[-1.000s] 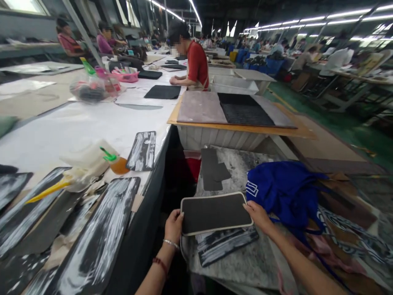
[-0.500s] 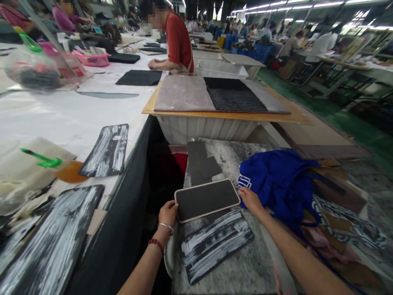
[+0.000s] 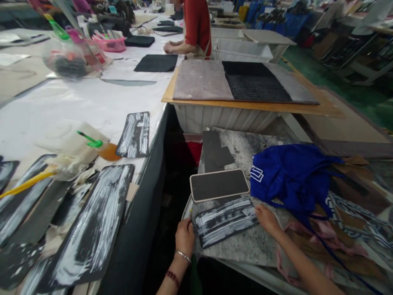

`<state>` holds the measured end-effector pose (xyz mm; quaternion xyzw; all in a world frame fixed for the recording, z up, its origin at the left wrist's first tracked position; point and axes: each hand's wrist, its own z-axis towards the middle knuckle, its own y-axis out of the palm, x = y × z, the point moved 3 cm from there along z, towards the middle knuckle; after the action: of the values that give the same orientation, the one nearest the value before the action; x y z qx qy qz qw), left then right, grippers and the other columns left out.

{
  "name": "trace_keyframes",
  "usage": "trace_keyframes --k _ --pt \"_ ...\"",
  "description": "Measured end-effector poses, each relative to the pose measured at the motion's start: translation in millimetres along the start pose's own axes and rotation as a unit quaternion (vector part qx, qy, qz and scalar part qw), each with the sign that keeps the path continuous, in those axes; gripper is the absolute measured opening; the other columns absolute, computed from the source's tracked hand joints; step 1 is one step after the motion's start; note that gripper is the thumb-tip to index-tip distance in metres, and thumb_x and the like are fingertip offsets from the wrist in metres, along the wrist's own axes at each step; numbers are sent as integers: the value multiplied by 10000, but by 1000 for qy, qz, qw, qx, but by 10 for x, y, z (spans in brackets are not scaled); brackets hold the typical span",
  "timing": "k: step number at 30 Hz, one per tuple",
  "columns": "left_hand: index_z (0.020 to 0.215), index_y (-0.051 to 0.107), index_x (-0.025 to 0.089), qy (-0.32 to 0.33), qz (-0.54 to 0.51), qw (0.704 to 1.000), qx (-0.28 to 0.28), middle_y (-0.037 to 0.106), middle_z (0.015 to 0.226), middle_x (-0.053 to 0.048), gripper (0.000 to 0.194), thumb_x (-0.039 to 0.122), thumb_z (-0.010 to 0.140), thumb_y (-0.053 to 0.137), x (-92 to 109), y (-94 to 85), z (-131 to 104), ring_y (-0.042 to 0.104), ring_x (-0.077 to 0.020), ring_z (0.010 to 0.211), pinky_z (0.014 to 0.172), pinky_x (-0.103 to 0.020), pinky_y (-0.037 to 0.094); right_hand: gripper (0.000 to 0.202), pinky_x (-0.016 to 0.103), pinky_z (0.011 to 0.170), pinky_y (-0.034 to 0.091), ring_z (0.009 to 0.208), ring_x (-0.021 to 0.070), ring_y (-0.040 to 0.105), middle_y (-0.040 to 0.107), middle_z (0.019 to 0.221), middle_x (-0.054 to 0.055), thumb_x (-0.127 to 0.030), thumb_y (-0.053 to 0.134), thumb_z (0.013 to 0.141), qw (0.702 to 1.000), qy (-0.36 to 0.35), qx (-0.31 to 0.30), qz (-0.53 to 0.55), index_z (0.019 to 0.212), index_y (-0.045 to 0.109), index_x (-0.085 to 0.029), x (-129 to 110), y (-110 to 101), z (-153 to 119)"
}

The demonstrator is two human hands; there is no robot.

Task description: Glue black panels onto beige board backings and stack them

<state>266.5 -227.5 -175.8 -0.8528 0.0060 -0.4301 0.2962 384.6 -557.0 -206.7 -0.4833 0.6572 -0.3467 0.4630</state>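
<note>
A black panel streaked with white paste lies on the stained work board in front of me. My right hand is closed, its fingertips pinched at the panel's right edge. My left hand, fingers curled, is beside the left edge; whether it touches the panel cannot be made out. Just beyond lies a dark panel with a pale raised rim, flat and free of both hands. Several plain dark grey pieces lie behind it.
Blue cloth is heaped at the right, near patterned straps. On the white table at left lie pasted panels and an orange bottle with a green brush. A co-worker in red stands beyond a covered board.
Both hands have let go of the rimmed panel, now lying on the board, and moved nearer me to the pasted panel's sides. The camera view has shifted left and down.
</note>
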Motion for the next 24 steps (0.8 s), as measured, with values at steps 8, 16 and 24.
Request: trace_keyframes --k 8,16,24 --pt "920 614 126 12 -6 1000 17 641 893 -111 268 247 704 510 276 -11 510 593 -210 846 788 -307 426 182 257 668 365 734 169 536 588 758 60 -248 399 792 996 -32 76 -31 748 562 -179 -226 -205 293" --pt "772 640 142 -22 -84 996 8 663 746 -62 195 291 656 590 416 272 1134 599 -164 688 626 -248 431 242 289 766 353 928 210 497 568 958 134 -205 412 797 991 -40 124 -31 963 574 -137 -376 -132 879" --pt "664 652 136 -40 -116 992 10 651 632 -36 191 313 595 628 261 340 1231 579 -147 599 561 -238 432 193 275 692 365 808 197 535 601 793 86 -259 447 775 991 -1 136 3 869 578 -154 -337 -115 1008"
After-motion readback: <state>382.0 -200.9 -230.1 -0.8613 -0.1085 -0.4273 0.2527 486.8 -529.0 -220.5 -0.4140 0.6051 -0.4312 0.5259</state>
